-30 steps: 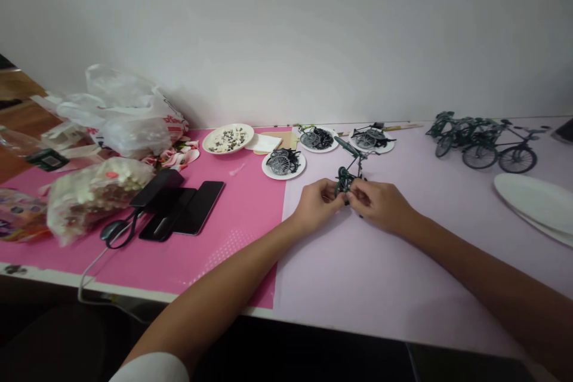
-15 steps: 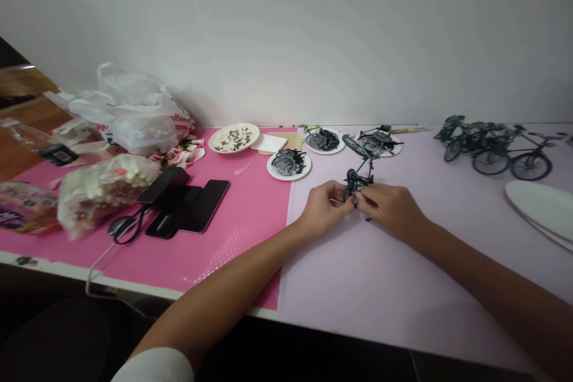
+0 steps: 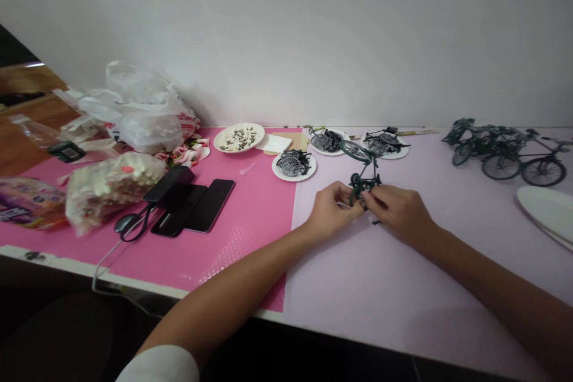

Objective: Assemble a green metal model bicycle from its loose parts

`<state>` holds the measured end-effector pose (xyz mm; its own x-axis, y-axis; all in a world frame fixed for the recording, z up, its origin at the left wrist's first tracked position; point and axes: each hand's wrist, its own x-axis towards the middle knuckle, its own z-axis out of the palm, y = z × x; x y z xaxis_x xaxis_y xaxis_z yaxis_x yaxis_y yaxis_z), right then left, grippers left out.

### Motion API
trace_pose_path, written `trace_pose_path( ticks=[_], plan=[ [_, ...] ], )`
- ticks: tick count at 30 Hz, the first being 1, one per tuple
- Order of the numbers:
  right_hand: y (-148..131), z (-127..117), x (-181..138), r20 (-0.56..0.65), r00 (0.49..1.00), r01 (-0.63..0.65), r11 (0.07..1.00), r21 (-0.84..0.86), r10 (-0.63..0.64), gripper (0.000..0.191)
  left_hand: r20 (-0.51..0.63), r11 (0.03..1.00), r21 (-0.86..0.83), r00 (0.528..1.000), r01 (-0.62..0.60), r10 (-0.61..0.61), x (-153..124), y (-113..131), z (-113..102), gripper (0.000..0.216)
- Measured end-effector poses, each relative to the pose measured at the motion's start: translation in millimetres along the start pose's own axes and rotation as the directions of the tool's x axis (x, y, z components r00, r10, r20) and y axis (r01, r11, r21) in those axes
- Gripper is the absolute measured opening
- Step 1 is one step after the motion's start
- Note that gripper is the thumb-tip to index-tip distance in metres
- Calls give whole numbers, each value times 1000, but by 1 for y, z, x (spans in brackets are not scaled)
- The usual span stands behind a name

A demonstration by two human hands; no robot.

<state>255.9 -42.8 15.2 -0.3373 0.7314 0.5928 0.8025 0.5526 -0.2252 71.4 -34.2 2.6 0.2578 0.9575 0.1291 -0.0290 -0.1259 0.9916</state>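
A dark green toy bicycle (image 3: pixel 369 173) is held up at an angle between both hands, above the pale lilac tabletop. One of its wheels (image 3: pixel 357 151) points up and away from me. My left hand (image 3: pixel 330 212) pinches its lower part from the left, thumb pressed inward. From the right, my right hand (image 3: pixel 403 215) grips the same lower part, its fingertips almost meeting the left ones. The fingers hide the small parts at the grip. Beyond the hands stand three white plates of bicycle parts: the near plate (image 3: pixel 294 177), the middle plate (image 3: pixel 329 151) and the right plate (image 3: pixel 388 156).
Several assembled toy bicycles (image 3: pixel 504 152) stand at the far right, near white oval plates (image 3: pixel 548 212). On the pink left side lie phones (image 3: pixel 209 206), a bag of small pieces (image 3: pixel 114 188), plastic bags (image 3: pixel 147 113) and a bowl of bits (image 3: pixel 239 138).
The bicycle has tilted slightly, its raised wheel leaning further left relative to my hands. Both hands keep their grip. The whole view has shifted a little.
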Motion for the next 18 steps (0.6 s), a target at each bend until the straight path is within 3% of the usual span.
trace_pose_path(
  ticks=[7, 12, 18],
  plan=[
    [-1, -1, -3, 31, 999, 26, 1000, 4, -26, 26, -18, 1000, 27, 1000, 5, -4, -2, 3, 1, 25],
    [0, 0, -2, 14, 997, 78, 996, -48, -77, 30, -6, 1000, 16, 1000, -18, 18, -1, 3, 1, 25],
    [1, 2, -2, 8, 999, 44, 999, -27, -44, 40, 1, 1000, -4, 1000, -22, 22, 1, -2, 2, 25]
  ],
)
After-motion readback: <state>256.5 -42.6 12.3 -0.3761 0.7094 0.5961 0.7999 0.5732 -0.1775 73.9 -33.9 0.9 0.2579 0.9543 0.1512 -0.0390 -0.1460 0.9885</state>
